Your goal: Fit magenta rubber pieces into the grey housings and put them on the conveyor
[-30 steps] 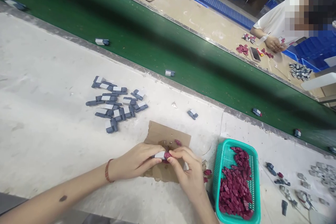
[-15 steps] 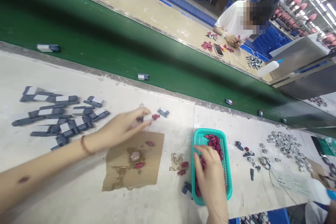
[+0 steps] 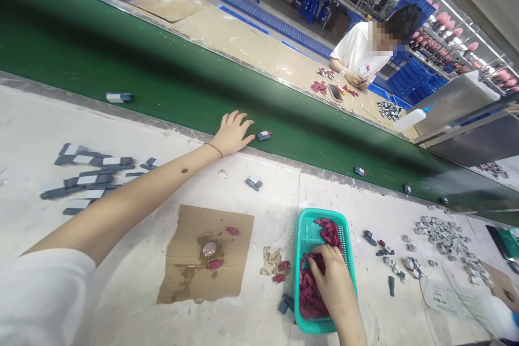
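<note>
My left hand (image 3: 233,132) is stretched over the green conveyor belt (image 3: 178,86), open, fingers spread and holding nothing. Just right of its fingers a small blue-grey and white plastic part with a red end (image 3: 264,135) lies on the belt. My right hand (image 3: 333,273) reaches into a teal plastic basket (image 3: 354,275) of dark red plastic pieces (image 3: 310,294). Its thumb and fingers are bent together among the pieces; what lies between them is hidden. Left of the basket, a bottle cap (image 3: 209,249) and red pieces sit on a stained cardboard sheet (image 3: 237,273).
Blue-grey parts with white blocks (image 3: 95,178) are grouped at the left, partly behind my forearm. A lone blue-grey part (image 3: 253,183) lies near the belt. Small silvery pieces (image 3: 441,238) are heaped at the right. Across the belt a co-worker (image 3: 359,59) handles small parts.
My left hand has moved up and forward from the table to the belt and let go of the red-ended part. My right fingers have drawn together in the basket. The view has shifted slightly.
</note>
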### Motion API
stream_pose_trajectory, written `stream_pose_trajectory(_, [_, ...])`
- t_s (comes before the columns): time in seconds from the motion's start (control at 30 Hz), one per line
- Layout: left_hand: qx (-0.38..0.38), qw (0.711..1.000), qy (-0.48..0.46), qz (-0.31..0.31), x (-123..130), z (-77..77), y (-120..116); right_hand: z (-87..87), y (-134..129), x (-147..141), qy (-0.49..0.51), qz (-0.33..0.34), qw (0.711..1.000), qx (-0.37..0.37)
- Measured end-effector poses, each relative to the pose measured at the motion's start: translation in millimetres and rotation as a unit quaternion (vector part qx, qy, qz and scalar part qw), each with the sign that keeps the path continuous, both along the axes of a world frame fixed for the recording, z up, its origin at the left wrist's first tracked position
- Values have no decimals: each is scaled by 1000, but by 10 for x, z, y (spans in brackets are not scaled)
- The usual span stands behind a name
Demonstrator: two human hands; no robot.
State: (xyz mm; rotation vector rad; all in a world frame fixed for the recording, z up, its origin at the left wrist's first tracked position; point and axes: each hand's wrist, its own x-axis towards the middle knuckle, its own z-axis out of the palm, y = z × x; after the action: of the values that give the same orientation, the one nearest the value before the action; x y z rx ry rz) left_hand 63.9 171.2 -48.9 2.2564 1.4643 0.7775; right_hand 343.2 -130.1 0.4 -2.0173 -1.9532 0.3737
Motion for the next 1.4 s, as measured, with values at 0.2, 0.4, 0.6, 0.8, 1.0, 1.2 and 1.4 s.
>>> stream_pose_trajectory(0.2, [-64,997,-38,-10,-277,44,-63,90,69,-50,190,-108,976,-17])
stream_pose_trajectory(0.4, [-129,975,-178,17,-259,182,-175,206,146,-408,439,-196,877,-7])
stream_pose_trajectory(0.6, [-306,868,-390,26,-442,333,-899,155,253,-902,517,-161,841,2])
stream_pose_trajectory(0.8, [-434,780,-448,52,-711,472,-1686,99,307,-1301,453,-55,890,-5])
stream_pose_trajectory(1.0, [-416,782,-452,103,-865,444,-1986,-143,361,-1603,314,133,939,34])
stream_pose_trajectory(1.2, [-453,723,-507,124,-892,258,-2134,-235,409,-1697,122,256,957,51])
stream_pose_trajectory(1.4, [-474,739,-475,63,-908,225,-2138,-273,357,-1715,58,280,957,55])
